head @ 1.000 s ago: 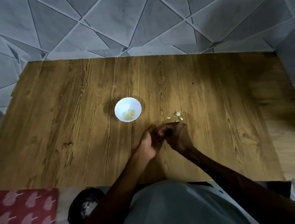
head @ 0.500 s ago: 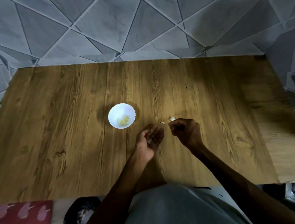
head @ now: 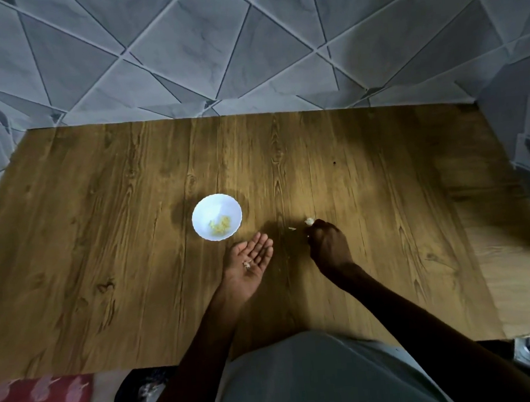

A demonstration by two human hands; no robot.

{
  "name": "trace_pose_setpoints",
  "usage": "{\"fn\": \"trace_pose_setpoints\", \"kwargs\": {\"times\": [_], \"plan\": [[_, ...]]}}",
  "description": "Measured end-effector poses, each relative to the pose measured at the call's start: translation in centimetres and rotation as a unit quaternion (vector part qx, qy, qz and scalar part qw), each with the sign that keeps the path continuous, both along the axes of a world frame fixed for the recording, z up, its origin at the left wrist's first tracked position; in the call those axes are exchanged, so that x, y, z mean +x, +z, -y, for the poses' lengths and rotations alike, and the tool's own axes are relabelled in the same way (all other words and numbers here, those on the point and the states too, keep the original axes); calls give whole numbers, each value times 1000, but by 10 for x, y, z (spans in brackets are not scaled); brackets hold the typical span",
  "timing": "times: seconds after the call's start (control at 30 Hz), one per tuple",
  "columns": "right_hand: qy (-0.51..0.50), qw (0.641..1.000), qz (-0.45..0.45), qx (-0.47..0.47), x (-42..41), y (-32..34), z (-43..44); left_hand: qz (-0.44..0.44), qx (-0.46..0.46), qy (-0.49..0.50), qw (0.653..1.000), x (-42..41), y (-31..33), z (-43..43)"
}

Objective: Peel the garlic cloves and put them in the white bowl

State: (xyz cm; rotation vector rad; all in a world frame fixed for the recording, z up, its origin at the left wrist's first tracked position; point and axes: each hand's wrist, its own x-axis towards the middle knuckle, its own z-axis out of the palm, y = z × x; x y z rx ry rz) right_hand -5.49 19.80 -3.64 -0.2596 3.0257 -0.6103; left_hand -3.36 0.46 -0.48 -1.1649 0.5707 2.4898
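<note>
Two hands now parted: left hand (head: 253, 273) wide, scrap (head: 247, 264) on palm; right hand (head: 328, 243) curled at a clove (head: 309, 221), grip unclear; next peel likely starting.

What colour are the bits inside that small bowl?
Pale yellow bits in a white bowl, seen best in the head view.

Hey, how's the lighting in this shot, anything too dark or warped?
Head view: light pools around the white bowl and the left hand; the right hand is in deep shadow, its grip unreadable; the table is dim at its far right corner; the wide lens splays its edges.
</note>
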Motion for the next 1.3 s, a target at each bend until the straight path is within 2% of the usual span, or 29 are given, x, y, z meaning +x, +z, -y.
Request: {"fn": "trace_pose_setpoints", "kwargs": {"times": [0.17,0.23,0.37,0.5,0.67,0.87,1.0,1.07,1.2,1.3], "plan": [[62,996,-10,68,17,0,15,2,1,7,1000,3,-1,5],[79,996,-7,34,30,1,22,6,1,11,1000,4,-2,8],[217,976,-24,28,56,-9,29,5,-5,20,1000,6,-4,13],[198,979,-51,-5,48,-1,31,0,-6,27,1000,9,-5,19],[334,938,-96,6,42,-7,32,0,2,25,1000,17,-5,21],[284,955,-82,0,45,-7,-14,-4,9,36,999,26,-4,24],[125,991,-39,-10,28,2,-13,-3,11,35,999,31,-5,25],[71,997,-13,-8,20,4,-4,-5,10,34,999,32,-4,24],[46,999,10,-1,30,0,9,-5,4,25,1000,34,-2,21],[98,995,12,12,50,-5,5,-8,5,26,1000,34,-1,20]]}}
